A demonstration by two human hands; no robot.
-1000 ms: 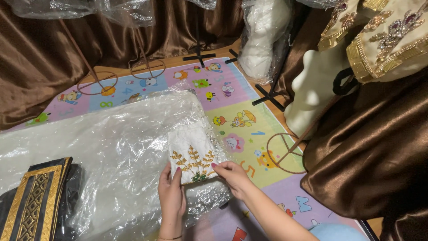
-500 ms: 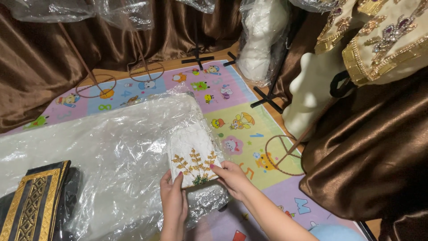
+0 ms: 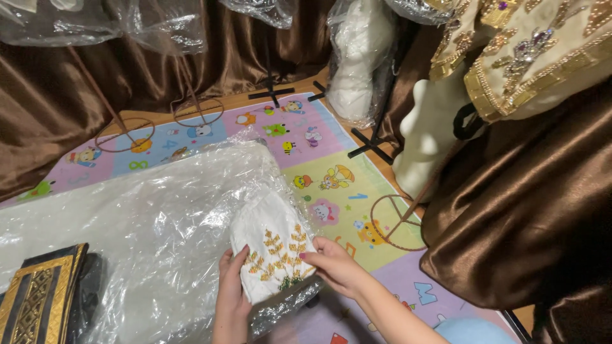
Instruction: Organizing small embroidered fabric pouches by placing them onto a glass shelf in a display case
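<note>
A folded white cloth with gold leaf embroidery lies on a large sheet of clear plastic wrap spread over a garment on the floor. My left hand grips the cloth's lower left edge. My right hand holds its lower right corner, fingers pressed on the embroidered part. Both hands keep the cloth tilted up from the plastic.
A colourful children's play mat covers the floor. A black garment with gold trim lies at the lower left. A white mannequin head, wire stand bases, a plastic-wrapped white bundle and brown satin drapes surround the spot.
The view has shifted slightly. My hands have turned the white cloth a little, and it now sits lower on the plastic.
</note>
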